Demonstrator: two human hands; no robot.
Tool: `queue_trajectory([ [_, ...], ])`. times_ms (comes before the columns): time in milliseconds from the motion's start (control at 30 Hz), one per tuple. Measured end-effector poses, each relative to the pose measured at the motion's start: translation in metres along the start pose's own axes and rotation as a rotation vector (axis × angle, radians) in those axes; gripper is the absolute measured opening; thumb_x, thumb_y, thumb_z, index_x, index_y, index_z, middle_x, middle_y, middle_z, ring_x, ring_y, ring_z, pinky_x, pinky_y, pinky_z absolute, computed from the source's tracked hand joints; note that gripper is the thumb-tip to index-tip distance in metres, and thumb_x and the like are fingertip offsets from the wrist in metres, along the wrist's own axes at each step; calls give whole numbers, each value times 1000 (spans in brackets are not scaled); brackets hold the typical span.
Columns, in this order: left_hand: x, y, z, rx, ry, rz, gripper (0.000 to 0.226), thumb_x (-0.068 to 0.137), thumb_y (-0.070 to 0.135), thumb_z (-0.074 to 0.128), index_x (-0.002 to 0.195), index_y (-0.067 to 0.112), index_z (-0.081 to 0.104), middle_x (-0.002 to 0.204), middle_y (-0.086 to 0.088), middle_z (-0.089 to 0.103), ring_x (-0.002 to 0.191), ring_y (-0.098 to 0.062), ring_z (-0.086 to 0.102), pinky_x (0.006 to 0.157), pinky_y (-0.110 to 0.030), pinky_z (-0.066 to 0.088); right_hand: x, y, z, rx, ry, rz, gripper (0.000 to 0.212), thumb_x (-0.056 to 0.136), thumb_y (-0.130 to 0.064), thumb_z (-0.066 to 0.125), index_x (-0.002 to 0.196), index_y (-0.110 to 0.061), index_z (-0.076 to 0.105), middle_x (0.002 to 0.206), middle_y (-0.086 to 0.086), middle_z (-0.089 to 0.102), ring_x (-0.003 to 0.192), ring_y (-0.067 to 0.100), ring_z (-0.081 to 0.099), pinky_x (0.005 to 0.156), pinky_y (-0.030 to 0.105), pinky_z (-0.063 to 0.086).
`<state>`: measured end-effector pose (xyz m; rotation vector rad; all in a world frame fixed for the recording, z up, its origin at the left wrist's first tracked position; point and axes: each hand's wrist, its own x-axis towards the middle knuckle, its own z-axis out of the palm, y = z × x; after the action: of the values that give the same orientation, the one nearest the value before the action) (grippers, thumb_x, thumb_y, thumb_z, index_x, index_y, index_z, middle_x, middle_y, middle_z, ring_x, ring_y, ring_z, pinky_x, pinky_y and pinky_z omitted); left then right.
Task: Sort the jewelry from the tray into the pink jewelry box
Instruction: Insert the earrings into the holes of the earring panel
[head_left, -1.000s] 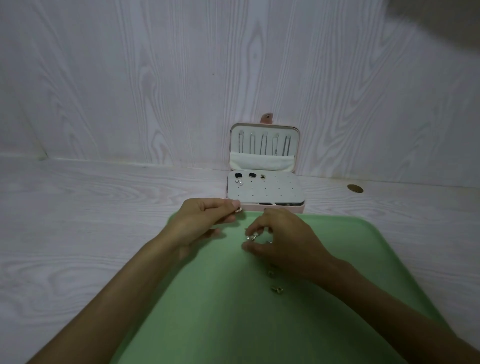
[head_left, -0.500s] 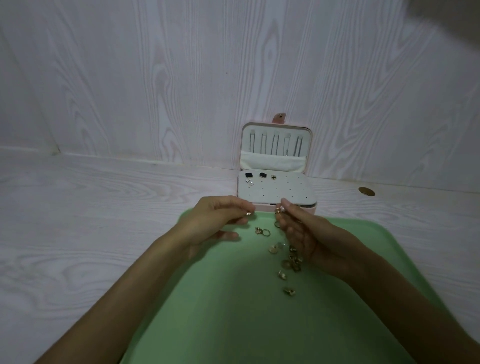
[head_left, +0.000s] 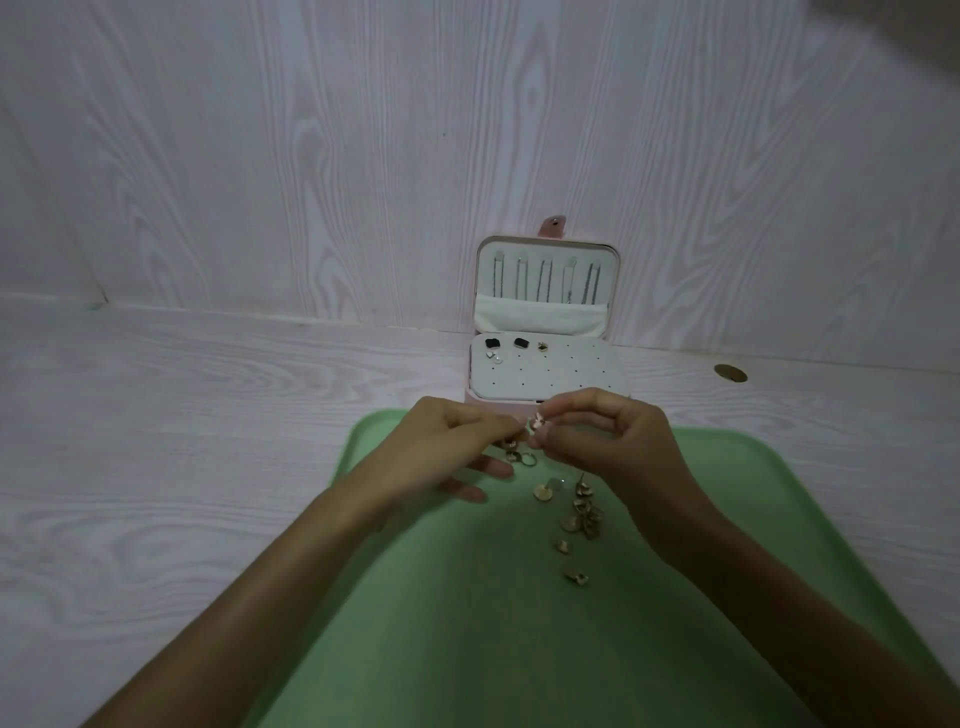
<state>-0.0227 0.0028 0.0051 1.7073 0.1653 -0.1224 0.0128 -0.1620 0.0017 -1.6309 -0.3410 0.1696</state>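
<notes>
White wood-grain table (head_left: 156, 467): over our green tray (head_left: 467, 649), our left hand (head_left: 441, 447) and right hand (head_left: 608, 441) each pinch one small earring (head_left: 536, 423), probably separating its back before the open pink jewelry box (head_left: 545, 338).

The tray (head_left: 675, 649) looks like smooth, matt green plastic, and the small earrings (head_left: 582, 512) scattered on it glint like polished gold-toned metal. The pink jewelry box (head_left: 545, 322) is lined with soft, matt cream fabric. The table (head_left: 182, 441) and wall (head_left: 311, 156) have a pale, whitewashed wood-grain finish.
</notes>
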Motion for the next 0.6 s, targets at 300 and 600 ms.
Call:
queue_trajectory([
  [300, 0, -8, 6, -13, 105, 127, 15, 86, 21, 67, 97, 14, 75, 88, 3, 75, 74, -4, 70, 64, -26, 57, -2, 4, 5, -206, 29, -149, 20, 77, -5, 72, 76, -24, 76, 72, 6, 74, 75, 35, 68, 70, 44, 55],
  [600, 0, -5, 7, -52, 124, 155, 13, 83, 19, 70, 92, 12, 76, 78, 3, 75, 64, 0, 67, 55, -19, 54, 6, 7, -1, -99, -22, -72, 15, 77, -1, 71, 89, -6, 63, 76, 7, 74, 75, 20, 71, 70, 30, 58],
])
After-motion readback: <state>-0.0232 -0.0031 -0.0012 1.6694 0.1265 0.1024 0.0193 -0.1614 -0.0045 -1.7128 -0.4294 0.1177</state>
